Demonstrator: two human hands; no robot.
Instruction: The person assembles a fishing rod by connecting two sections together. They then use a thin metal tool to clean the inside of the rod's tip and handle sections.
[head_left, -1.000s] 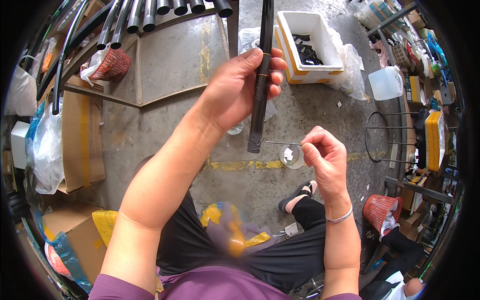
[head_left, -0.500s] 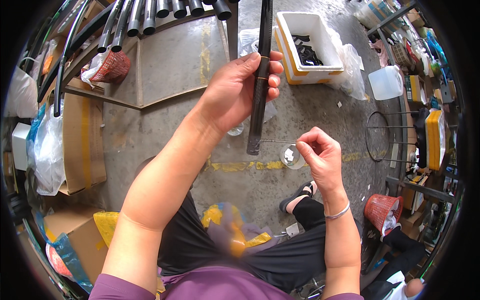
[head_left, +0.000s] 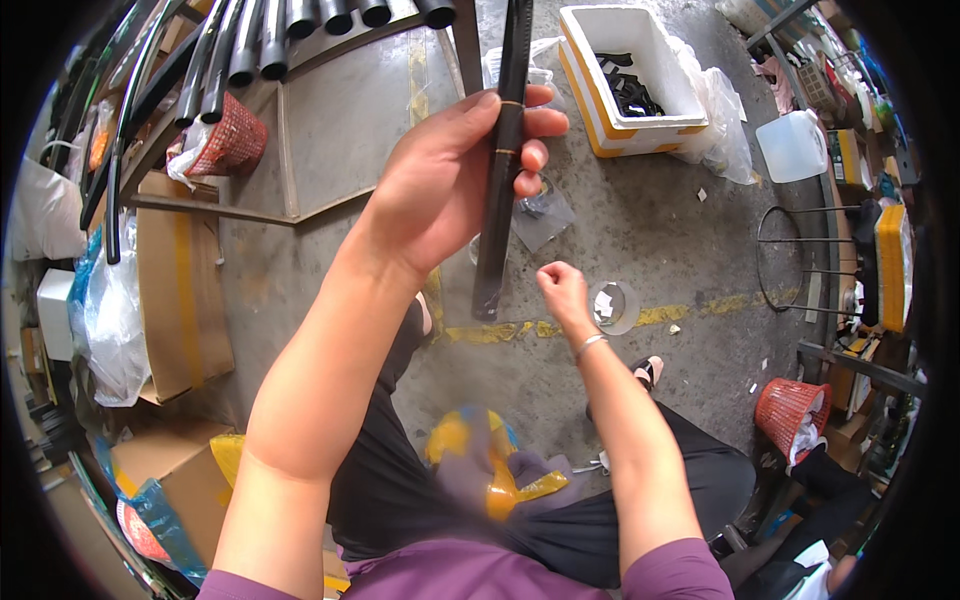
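Here, black tube [head_left: 498, 190] seemingly lies across left hand [head_left: 430, 175].

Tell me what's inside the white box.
The white box holds a jumbled pile of small black pieces. Whatever lies beneath the top ones is covered and can't be seen.
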